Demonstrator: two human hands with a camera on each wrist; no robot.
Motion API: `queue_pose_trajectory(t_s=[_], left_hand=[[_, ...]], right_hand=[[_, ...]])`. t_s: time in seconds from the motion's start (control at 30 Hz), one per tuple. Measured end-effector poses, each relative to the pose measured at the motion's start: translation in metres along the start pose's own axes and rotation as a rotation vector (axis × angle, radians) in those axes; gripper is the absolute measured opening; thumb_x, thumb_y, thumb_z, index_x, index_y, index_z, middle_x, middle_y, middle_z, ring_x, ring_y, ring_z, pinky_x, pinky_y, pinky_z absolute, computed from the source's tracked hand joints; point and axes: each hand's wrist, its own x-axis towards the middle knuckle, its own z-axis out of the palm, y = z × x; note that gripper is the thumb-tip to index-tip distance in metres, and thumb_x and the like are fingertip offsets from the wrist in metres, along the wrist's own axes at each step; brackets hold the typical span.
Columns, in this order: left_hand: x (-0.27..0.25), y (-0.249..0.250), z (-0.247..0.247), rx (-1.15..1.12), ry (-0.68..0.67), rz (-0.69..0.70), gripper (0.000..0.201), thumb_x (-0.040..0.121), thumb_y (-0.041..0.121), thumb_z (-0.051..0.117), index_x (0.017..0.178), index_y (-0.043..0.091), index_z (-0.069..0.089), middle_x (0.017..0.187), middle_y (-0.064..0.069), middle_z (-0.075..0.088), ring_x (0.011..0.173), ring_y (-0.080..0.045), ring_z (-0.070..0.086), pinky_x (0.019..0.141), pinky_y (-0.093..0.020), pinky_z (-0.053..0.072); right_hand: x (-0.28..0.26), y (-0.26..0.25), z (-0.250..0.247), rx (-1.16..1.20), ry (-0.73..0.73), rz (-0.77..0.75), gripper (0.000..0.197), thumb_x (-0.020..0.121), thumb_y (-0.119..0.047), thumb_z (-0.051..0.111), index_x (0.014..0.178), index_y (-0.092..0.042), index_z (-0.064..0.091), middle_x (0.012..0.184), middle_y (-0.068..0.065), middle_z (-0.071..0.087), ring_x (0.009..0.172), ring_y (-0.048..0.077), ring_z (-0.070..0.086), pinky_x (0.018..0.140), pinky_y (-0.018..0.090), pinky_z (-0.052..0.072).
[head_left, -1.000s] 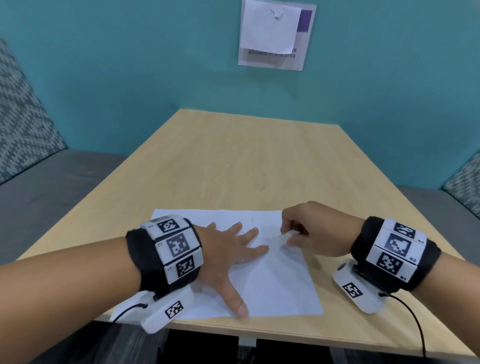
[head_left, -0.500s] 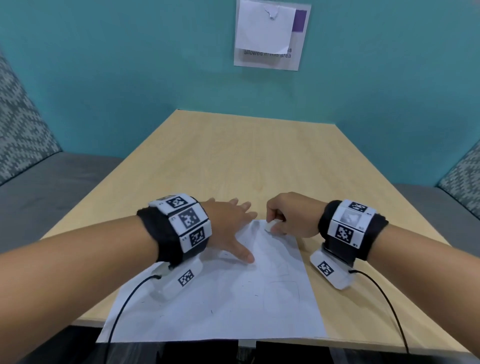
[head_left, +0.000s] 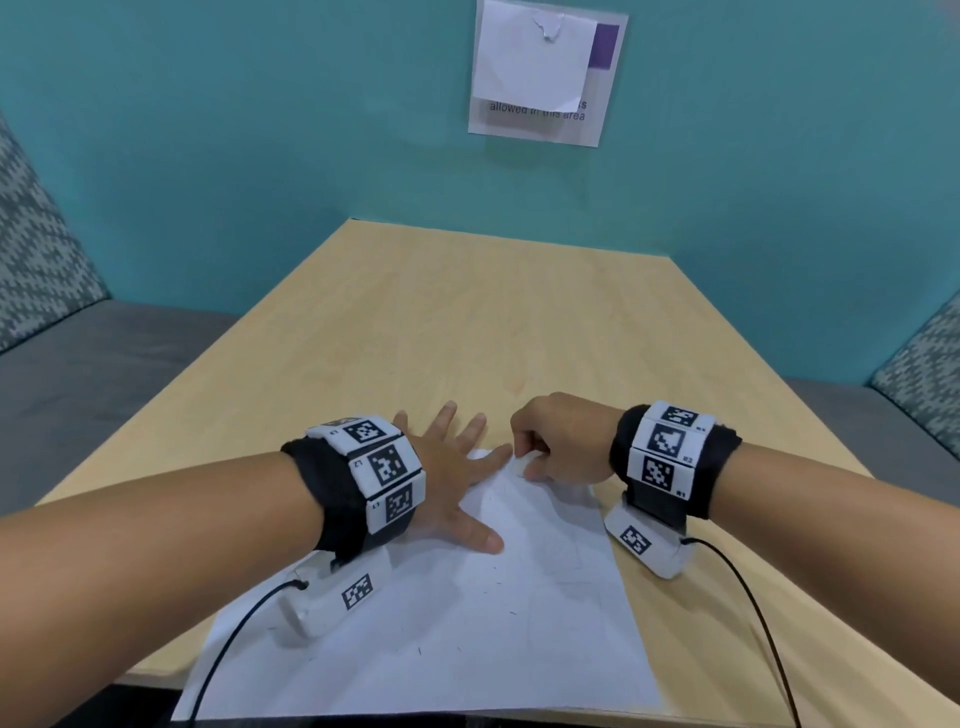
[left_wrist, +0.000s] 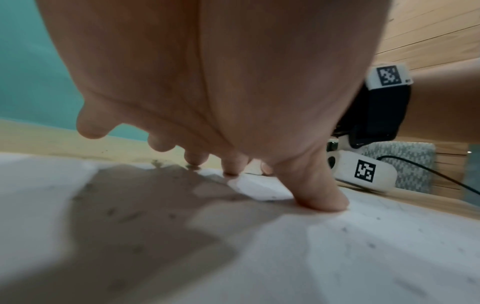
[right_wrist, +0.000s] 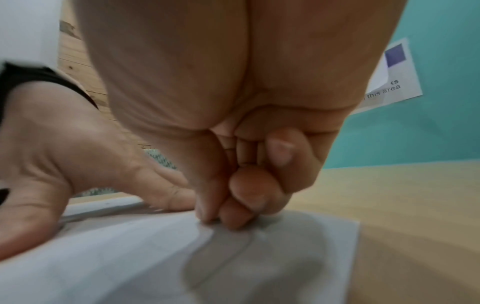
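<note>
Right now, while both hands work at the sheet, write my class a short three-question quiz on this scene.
1. True or false: the left hand presses flat on the paper, fingers spread.
2. What does the right hand pinch? A) a pen B) a small white object C) scissors
3. Fill in: the paper lies on a wooden ____.
Key: 1 true; 2 B; 3 table.

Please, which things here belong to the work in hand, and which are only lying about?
In use: left hand, pressing flat on the paper sheet; right hand, pinching a small white piece at the sheet's far edge.
Only around: wall notice; patterned cushions; grey bench; table.
</note>
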Motion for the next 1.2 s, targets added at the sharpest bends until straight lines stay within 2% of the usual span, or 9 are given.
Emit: queue_pose_trajectory(t_s=[0.1,0.27,0.4,0.53,0.7,0.83,1.0,1.13,1.2], left_hand=[[-0.001,0.001,0.0,-0.005,-0.002,-0.009,0.104,0.078,0.086,0.042,0.151,0.047,-0.02,0.161,0.001,-0.031,0.145,-0.031,-0.033,0.111,-0.072,-0.006],[-0.004,0.003,-0.001,0.004,0.014,-0.02,0.104,0.079,0.086,0.04,0.151,0.043,-0.022,0.162,0.0,-0.028,0.146,-0.031,-0.03,0.112,-0.071,-0.005],[-0.006,0.003,-0.003,0.0,0.015,-0.017,0.102,0.08,0.085,0.041,0.151,0.046,-0.02,0.162,-0.001,-0.027,0.147,-0.034,-0.028,0.112,-0.072,-0.002],[-0.004,0.003,0.0,0.004,0.017,-0.036,0.104,0.078,0.087,0.039,0.15,0.046,-0.023,0.162,0.0,-0.028,0.147,-0.032,-0.028,0.112,-0.071,-0.003],[-0.003,0.003,-0.002,-0.003,-0.002,-0.023,0.1,0.079,0.086,0.04,0.154,0.045,-0.013,0.162,-0.001,-0.028,0.146,-0.035,-0.029,0.111,-0.073,-0.001],[-0.003,0.003,-0.002,0.008,0.008,-0.049,0.104,0.078,0.087,0.039,0.153,0.043,-0.018,0.163,0.0,-0.027,0.147,-0.033,-0.027,0.112,-0.072,-0.001],[-0.004,0.004,-0.004,-0.019,0.0,-0.03,0.101,0.08,0.084,0.042,0.155,0.042,-0.01,0.163,-0.002,-0.026,0.147,-0.035,-0.028,0.112,-0.072,0.0],[-0.003,0.002,-0.001,0.018,0.003,-0.053,0.104,0.077,0.088,0.038,0.153,0.043,-0.018,0.163,0.0,-0.026,0.147,-0.033,-0.027,0.112,-0.072,0.0],[-0.002,0.002,0.0,0.012,0.008,-0.045,0.104,0.077,0.088,0.039,0.153,0.044,-0.017,0.163,-0.001,-0.026,0.147,-0.035,-0.028,0.111,-0.073,0.0]], right_hand=[[0.0,-0.006,0.005,0.015,-0.024,-0.051,0.01,0.083,-0.021,0.065,0.082,-0.017,0.056,0.067,-0.009,0.05,0.062,0.011,0.048,0.054,0.022,0.036],[0.006,0.0,-0.001,0.009,-0.001,0.026,0.01,0.084,-0.021,0.065,0.089,-0.014,0.061,0.068,-0.009,0.051,0.07,0.017,0.051,0.055,0.022,0.037],[0.006,-0.009,0.004,0.001,-0.044,-0.021,0.008,0.084,-0.022,0.064,0.084,-0.017,0.058,0.068,-0.007,0.054,0.067,0.015,0.052,0.058,0.024,0.041],[0.006,-0.006,-0.002,-0.008,-0.01,0.015,0.008,0.085,-0.021,0.065,0.084,-0.017,0.058,0.066,-0.009,0.05,0.068,0.016,0.05,0.054,0.021,0.036],[-0.006,-0.018,0.008,-0.007,-0.063,-0.111,0.005,0.082,-0.016,0.063,0.082,-0.016,0.058,0.064,-0.009,0.05,0.059,0.009,0.046,0.054,0.022,0.036],[-0.003,-0.005,-0.002,-0.013,0.019,-0.01,0.006,0.084,-0.018,0.064,0.085,-0.018,0.058,0.067,-0.011,0.048,0.069,0.016,0.049,0.053,0.02,0.033],[-0.015,-0.023,0.01,-0.01,-0.077,-0.157,0.009,0.082,-0.014,0.062,0.09,-0.009,0.063,0.063,-0.007,0.05,0.058,0.013,0.045,0.057,0.026,0.039],[-0.006,-0.005,-0.002,-0.025,0.007,-0.031,0.008,0.084,-0.016,0.063,0.092,-0.013,0.062,0.067,-0.01,0.049,0.068,0.017,0.05,0.054,0.021,0.036],[-0.01,-0.01,0.002,-0.017,-0.018,-0.076,0.004,0.083,-0.015,0.062,0.085,-0.018,0.061,0.067,-0.009,0.051,0.065,0.015,0.049,0.055,0.023,0.037]])
